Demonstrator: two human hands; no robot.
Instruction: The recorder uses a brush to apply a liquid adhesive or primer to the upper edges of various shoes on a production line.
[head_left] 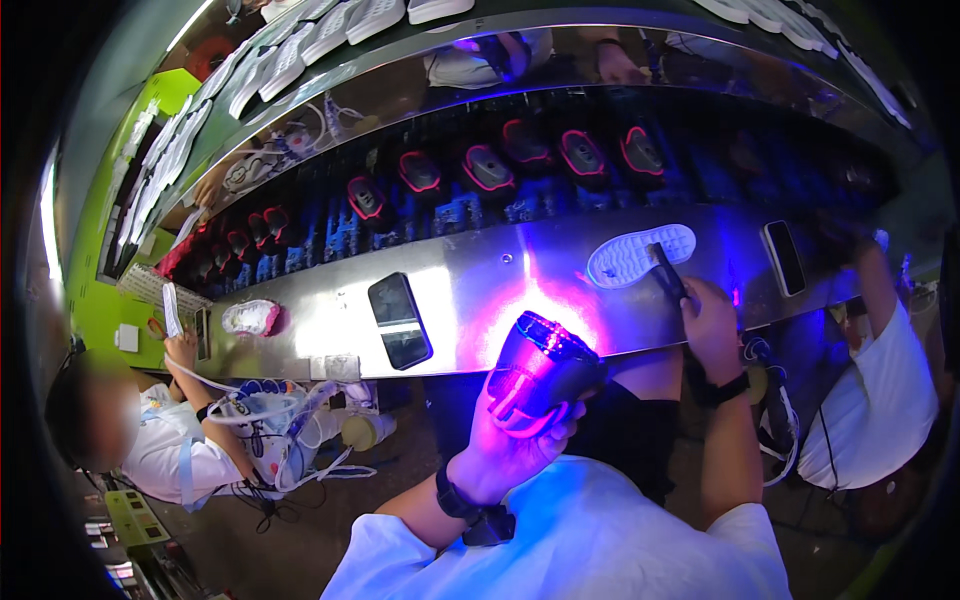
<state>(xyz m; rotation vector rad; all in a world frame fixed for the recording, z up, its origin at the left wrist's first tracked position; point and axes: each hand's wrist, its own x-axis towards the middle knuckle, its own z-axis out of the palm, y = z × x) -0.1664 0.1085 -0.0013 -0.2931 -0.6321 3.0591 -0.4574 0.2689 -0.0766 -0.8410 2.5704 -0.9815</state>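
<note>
My left hand (510,452) is closed around a dark shoe upper (533,378) with a reddish edge, held up in front of the bench's near edge. Strong violet and pink light washes over it, so its details are hard to read. In my right hand (710,325) is a dark-handled brush (664,270), its head over a white shoe sole (622,261) that lies on the metal bench. Whether the bristles touch the sole cannot be made out.
Behind the metal bench (460,255) runs a dark belt carrying several red-edged shoe uppers (488,168). A large phone-like device (400,320) and a phone (784,258) lie on the bench. White soles (345,30) line the upper shelf. Co-workers sit left (185,440) and right (870,400).
</note>
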